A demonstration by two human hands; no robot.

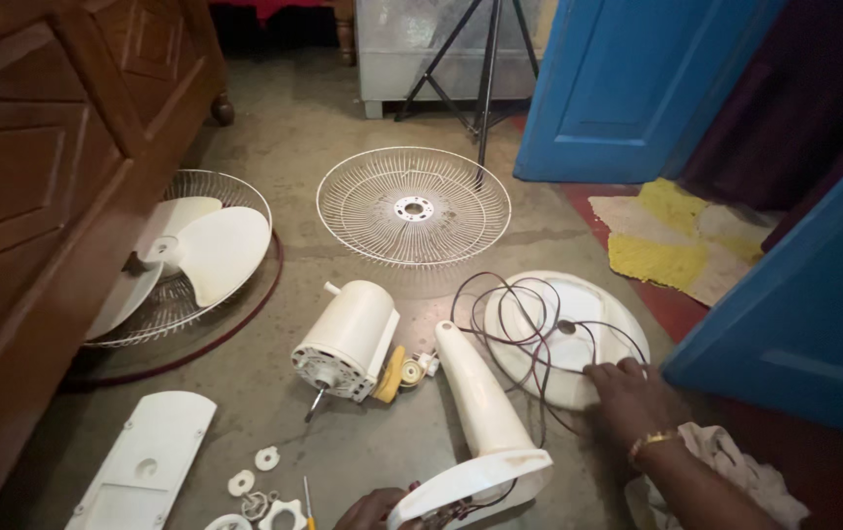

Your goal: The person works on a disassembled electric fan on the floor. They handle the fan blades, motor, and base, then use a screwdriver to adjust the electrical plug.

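— Cream plastic: what is touched by the right hand (628,393)?
— The round fan base (579,329) on the floor is pressed with spread fingers, nothing gripped.
— And the left hand (374,510)?
— The stand column (480,412) is met at its foot; its grip cannot be told. The motor housing (348,339) is seen just beside.

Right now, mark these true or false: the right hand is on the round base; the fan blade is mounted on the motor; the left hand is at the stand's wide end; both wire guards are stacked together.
1. The right hand rests on the round base: true.
2. The fan blade is mounted on the motor: false; it lies in a wire guard, apart from the motor.
3. The left hand is at the stand's wide end: true.
4. Both guards are stacked: false; the second guard lies alone on the floor.
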